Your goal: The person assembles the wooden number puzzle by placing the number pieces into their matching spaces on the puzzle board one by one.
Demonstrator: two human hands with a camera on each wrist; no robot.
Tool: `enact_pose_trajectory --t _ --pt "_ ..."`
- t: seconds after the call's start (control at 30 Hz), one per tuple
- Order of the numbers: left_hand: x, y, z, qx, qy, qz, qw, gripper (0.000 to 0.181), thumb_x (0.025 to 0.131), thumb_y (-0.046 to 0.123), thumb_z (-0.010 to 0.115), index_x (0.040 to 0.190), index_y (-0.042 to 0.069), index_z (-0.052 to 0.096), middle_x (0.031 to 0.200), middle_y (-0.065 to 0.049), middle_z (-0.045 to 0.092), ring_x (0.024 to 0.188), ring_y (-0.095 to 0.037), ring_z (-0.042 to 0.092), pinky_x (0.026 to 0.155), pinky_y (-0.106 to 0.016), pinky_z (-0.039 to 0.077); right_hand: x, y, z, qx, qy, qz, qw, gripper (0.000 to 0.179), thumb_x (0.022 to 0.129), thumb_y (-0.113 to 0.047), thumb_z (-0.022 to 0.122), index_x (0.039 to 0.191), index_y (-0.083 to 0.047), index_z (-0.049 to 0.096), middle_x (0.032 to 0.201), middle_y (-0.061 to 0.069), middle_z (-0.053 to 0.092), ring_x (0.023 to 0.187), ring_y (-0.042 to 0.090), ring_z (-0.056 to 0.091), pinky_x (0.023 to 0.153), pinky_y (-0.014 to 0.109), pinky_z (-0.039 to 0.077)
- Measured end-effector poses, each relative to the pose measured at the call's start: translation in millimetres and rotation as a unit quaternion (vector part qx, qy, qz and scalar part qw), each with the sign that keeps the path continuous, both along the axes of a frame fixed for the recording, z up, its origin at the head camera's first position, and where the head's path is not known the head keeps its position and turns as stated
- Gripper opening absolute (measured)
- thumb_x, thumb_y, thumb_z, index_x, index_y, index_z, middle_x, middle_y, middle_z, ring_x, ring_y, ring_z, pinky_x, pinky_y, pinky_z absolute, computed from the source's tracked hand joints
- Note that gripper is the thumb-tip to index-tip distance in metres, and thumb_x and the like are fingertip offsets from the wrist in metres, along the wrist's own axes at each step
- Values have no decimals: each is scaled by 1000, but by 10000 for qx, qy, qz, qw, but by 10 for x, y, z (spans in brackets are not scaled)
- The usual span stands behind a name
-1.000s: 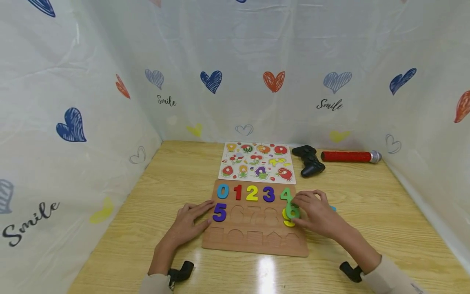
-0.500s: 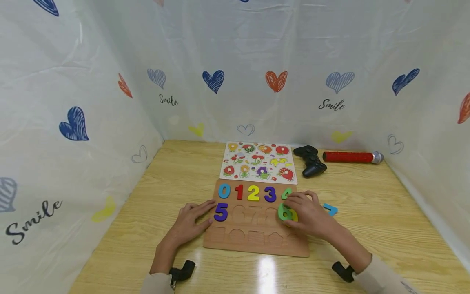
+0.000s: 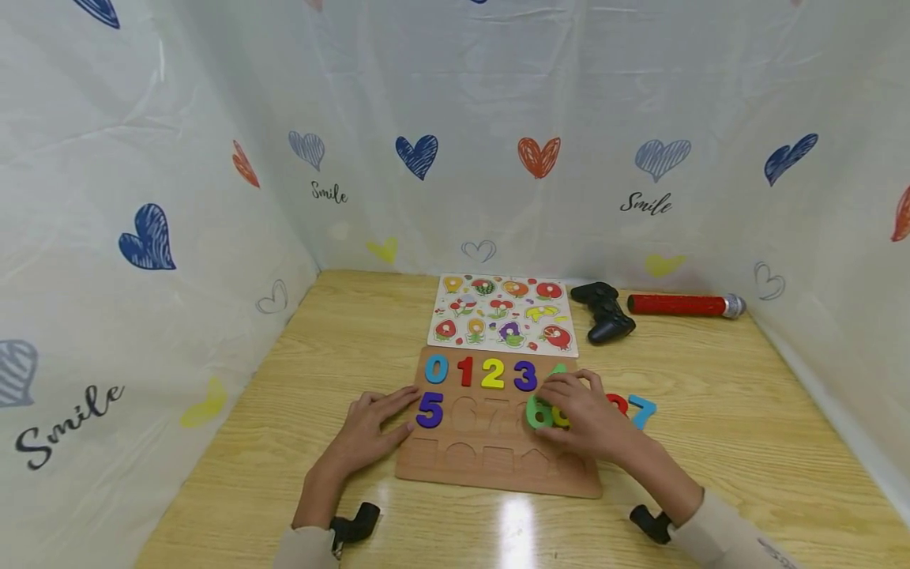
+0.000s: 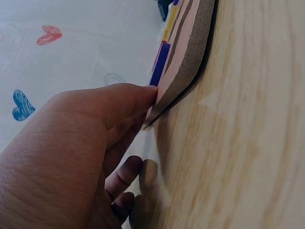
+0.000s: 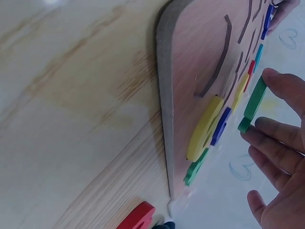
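Note:
My right hand [image 3: 586, 415] pinches a green number 6 [image 3: 531, 411] between thumb and fingertips. In the right wrist view the 6 [image 5: 255, 100] is held on edge, raised off the wooden number board [image 3: 498, 476]. Behind it, a yellow number piece [image 5: 206, 129] lies on the board's right end, partly hidden by the hand in the head view. My left hand [image 3: 373, 427] rests at the board's left edge, thumb tip against it and fingers stretched out. Seated in the board are a blue 0 [image 3: 437, 369], red 1, yellow 2, purple 3, a mostly covered green 4 and a purple 5 [image 3: 430, 410].
Right of the board lie a light blue 7 [image 3: 642, 409] and a red piece [image 3: 618, 403] half behind the hand. A fruit puzzle board [image 3: 505, 314] adjoins the number board's far edge. Beyond are a black game controller [image 3: 604, 314] and a red microphone [image 3: 678, 305].
My right hand has carried the green 6 leftward over the board's second row, uncovering the blue 7 and part of the red piece. The left hand stays at the board's edge.

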State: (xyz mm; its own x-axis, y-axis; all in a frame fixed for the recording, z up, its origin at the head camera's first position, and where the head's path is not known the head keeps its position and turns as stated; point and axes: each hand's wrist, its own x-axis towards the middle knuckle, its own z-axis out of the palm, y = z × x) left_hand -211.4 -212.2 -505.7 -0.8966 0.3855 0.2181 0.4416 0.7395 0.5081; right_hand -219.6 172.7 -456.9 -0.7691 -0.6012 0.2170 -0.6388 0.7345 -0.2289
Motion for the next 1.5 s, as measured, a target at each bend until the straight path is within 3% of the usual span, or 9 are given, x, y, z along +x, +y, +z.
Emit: enact_pose_trajectory --t 0.6,1.07,1.5 --pt "-9 -7 -6 -8 -30 -22 10000 52 96 37 66 146 24 55 151 5 49 108 -20 46 82 -41 29 -66 -240 -18 -4 192 289 9994 52 81 -38 84 120 -7 71 123 8 67 123 31 52 102 58 23" --pt "4 -8 0 -26 -64 53 10000 52 96 37 67 145 24 56 150 6 50 108 -20 46 83 -41 30 -111 -512 -30 129 -344 321 9988 49 87 -43 77 125 -13 69 130 5 62 130 27 46 107 59 22" --pt "-16 -13 -15 -17 -37 41 10000 53 96 39 66 146 25 56 151 6 49 108 -21 46 83 -41 31 -158 -748 -47 253 -195 445 9985 48 86 -44 78 122 -14 70 125 2 65 127 25 49 108 61 22"
